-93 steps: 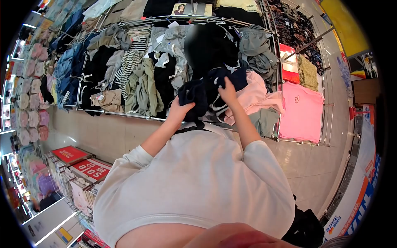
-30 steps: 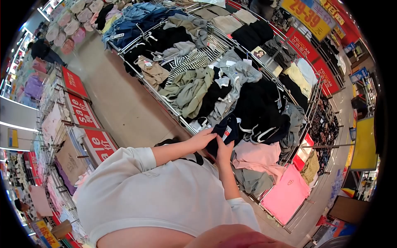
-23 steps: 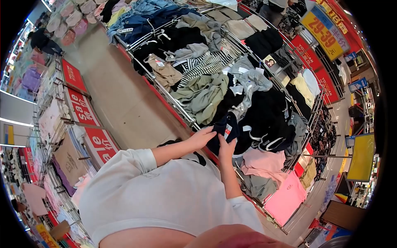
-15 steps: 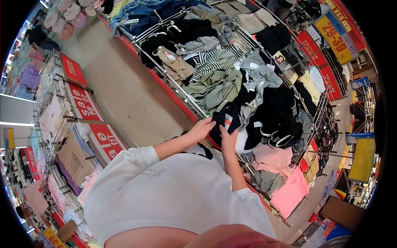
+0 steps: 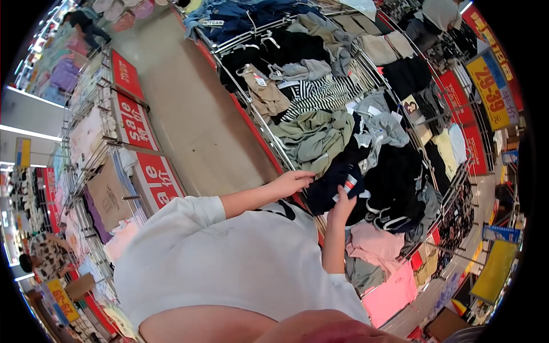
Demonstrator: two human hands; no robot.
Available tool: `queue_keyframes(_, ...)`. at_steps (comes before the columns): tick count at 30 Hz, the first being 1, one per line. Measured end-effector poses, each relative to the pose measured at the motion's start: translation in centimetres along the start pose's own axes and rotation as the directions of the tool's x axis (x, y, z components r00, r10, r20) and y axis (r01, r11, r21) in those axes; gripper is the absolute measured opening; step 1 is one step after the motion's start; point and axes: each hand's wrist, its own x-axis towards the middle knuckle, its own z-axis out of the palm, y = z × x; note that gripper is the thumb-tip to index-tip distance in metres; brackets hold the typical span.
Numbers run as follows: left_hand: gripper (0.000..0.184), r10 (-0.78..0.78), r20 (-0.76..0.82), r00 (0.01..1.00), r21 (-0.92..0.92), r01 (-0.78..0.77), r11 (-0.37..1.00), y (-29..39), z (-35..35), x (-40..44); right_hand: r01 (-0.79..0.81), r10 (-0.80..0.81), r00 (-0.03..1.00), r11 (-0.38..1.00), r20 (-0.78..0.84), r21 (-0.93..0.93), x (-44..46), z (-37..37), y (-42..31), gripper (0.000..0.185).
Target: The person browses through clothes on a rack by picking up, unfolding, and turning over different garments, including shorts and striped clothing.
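A dark navy garment (image 5: 327,188) with a red-and-white tag (image 5: 350,183) hangs from my right hand (image 5: 343,204), whose thumb and fingers pinch it by the tag. My left hand (image 5: 293,183) is at the garment's left edge, fingers curled and close together; whether it grips the cloth is too small to tell. Just beyond lies an olive-green garment (image 5: 314,137) on the rack. Black clothing (image 5: 394,183) is heaped to the right, with a pink garment (image 5: 374,243) below it.
Metal rails (image 5: 257,123) edge the clothing rack. Striped cloth (image 5: 326,94) and beige trousers (image 5: 263,94) lie farther back. On the left stands another rack with red sale signs (image 5: 136,123). A person (image 5: 86,27) is at the upper left; others are at lower left and upper right.
The navy garment was held in both hands over the pile and then near the rack's edge. My hands have since moved slightly apart, and the view has turned toward the right.
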Motion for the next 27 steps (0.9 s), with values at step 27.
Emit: queue_keyframes(27, 0.041, -0.303, 0.242, 0.922, 0.479, 0.158, 0.863, 0.8, 5.9, 6.0, 0.217, 0.047, 0.967, 0.378, 0.252, -0.9, 11.4, -12.5, 15.0, 0.099)
